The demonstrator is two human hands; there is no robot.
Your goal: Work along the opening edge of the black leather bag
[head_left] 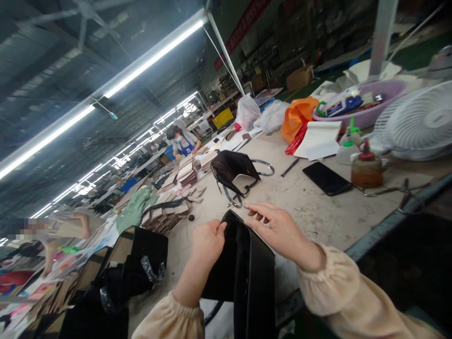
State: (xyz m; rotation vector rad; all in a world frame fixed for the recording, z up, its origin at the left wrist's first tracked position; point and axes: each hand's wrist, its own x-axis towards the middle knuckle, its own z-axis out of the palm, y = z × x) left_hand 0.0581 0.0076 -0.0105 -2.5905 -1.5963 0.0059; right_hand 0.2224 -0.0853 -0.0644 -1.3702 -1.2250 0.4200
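Observation:
A black bag (261, 278) with an open top stands at the table's near edge, dark lining showing inside. My left hand (208, 242) is closed on the bag's left rim near its far corner. On the other side, my right hand (277, 230) rests by the top right edge, its fingers spread and pointing left over the far corner. Just beyond lies a second black bag (235, 169) with a strap wrapped in clear plastic.
Black pieces with plastic-wrapped parts (137, 263) lie at the left, near stacks of brown panels (165, 216). A phone (326, 179), an oil bottle (366, 172), a fan (420, 120) and a purple basin (395, 89) stand right. Co-workers are at the far table and left.

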